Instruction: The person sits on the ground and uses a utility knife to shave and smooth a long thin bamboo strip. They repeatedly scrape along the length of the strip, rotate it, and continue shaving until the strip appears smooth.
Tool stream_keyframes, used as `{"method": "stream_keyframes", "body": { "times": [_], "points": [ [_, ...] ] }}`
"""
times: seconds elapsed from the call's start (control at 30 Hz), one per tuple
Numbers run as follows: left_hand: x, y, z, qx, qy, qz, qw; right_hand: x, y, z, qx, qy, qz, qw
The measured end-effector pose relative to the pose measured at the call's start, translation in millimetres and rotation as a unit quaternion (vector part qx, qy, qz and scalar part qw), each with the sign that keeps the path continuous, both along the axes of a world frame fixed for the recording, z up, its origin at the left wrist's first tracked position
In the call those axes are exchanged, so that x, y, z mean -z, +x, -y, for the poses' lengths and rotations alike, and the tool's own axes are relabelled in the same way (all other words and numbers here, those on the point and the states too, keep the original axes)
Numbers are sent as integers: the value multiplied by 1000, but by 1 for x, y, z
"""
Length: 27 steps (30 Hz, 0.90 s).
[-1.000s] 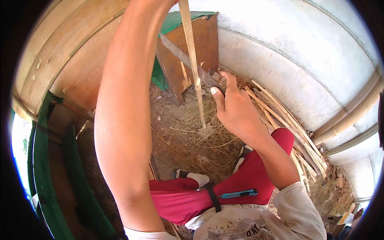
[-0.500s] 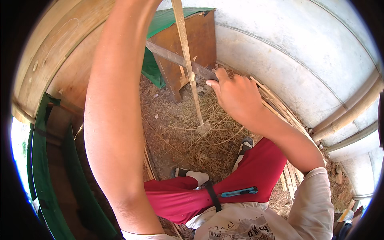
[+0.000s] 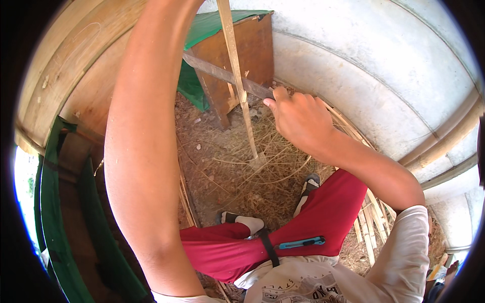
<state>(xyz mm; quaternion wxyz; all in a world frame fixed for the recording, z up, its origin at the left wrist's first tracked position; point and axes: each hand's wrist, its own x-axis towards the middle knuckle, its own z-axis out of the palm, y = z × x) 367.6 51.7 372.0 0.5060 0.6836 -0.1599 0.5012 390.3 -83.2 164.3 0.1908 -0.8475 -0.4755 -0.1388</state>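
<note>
My right hand (image 3: 304, 121) is closed round the handle end of a machete (image 3: 209, 69), its long grey blade pointing to the upper left. The blade crosses a tall, narrow bamboo strip (image 3: 233, 53) just above a rough, pale nick. Whether the edge is sunk into the strip or only lies against it, I cannot tell. The strip stands nearly upright, its lower end on the straw-littered ground. My left forearm (image 3: 144, 131) reaches up past the top edge, so my left hand is out of sight.
Past the strip stands a brown wooden box (image 3: 237, 45) with a green cover. Cut bamboo strips (image 3: 371, 222) lie at my right, by a pale curved wall (image 3: 353, 55). A blue utility knife (image 3: 301, 243) rests on my lap. Green-edged shelving (image 3: 55, 202) is at the left.
My right hand and the machete have shifted slightly to the right, and my right elbow has swung outward. The bamboo strip and my left forearm have hardly moved.
</note>
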Motion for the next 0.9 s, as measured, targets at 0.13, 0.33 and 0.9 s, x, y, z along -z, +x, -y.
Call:
{"method": "stream_keyframes", "body": {
  "times": [0.13,0.33,0.9],
  "points": [
    [-1,-3,-4,10,-4,-5,1000,4,0,-3,-7,7,19,1000],
    [-4,-8,-4,-22,-19,-29,999,6,3,-9,-13,11,44,999],
    [-6,-20,-13,-19,-8,-29,999,0,-2,-17,-44,-9,118,992]
  ]
}}
